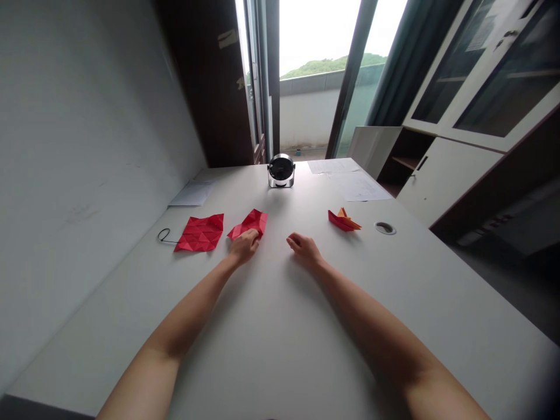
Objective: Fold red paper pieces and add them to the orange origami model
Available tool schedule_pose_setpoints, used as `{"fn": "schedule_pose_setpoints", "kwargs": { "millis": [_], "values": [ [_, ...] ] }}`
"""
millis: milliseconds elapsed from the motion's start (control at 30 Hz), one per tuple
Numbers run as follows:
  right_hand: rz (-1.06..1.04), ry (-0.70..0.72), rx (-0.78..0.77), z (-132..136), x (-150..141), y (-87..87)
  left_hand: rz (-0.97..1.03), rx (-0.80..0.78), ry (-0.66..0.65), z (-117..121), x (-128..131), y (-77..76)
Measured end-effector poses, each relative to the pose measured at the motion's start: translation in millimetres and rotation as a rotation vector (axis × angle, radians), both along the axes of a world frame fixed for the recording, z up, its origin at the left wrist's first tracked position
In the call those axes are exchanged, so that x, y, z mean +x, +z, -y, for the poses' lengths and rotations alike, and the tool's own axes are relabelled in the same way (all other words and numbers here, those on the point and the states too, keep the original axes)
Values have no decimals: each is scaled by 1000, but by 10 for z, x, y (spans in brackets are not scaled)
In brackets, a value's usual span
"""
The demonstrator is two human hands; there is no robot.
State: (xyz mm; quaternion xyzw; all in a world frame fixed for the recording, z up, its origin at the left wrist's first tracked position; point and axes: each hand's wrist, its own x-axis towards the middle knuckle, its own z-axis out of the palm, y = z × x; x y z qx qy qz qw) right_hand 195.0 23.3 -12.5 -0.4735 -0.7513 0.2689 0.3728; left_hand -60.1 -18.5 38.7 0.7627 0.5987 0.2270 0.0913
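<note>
My left hand (245, 246) is at the near edge of a creased sheet of red paper (250, 222), its fingers closed on the edge. The sheet is partly raised, with fold lines across it. To its left, another red sheet (200, 234) lies unfolded, marked by a grid of creases. My right hand (305, 248) rests on the white table with its fingers curled in, and no object shows in it. Further right sits a folded paper boat (343, 220) in red and orange.
A round black device (280, 170) on a silver stand is at the table's (271, 326) far end. White papers (361, 185) lie at the back right, another sheet (192, 192) back left. A black cord loop (164, 235) is beside the left red sheet. A cable hole (385, 228) is at right.
</note>
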Motion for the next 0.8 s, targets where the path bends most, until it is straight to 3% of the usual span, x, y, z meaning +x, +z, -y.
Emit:
{"fn": "schedule_pose_setpoints", "kwargs": {
  "millis": [100,200,300,400,500,633,700,800],
  "values": [
    [-122,-95,4,-14,16,10,136,-117,-81,-60,254,-92],
    [-221,-233,41,-50,63,22,238,-120,-189,-98,411,-168],
    [-239,-348,160,-62,110,46,235,-13,-141,-111,419,-238],
    [-170,-368,310,-7,112,106,91,51,-77,-111,350,-325],
    [-60,-297,430,95,65,194,-3,15,-51,-109,297,-410],
    [28,-155,463,165,22,265,-19,-83,-95,-117,234,-445],
    [47,-68,407,131,56,250,-8,-108,-169,-123,182,-424],
    [66,119,198,21,179,178,7,-106,-275,-126,96,-387]
  ]
}}
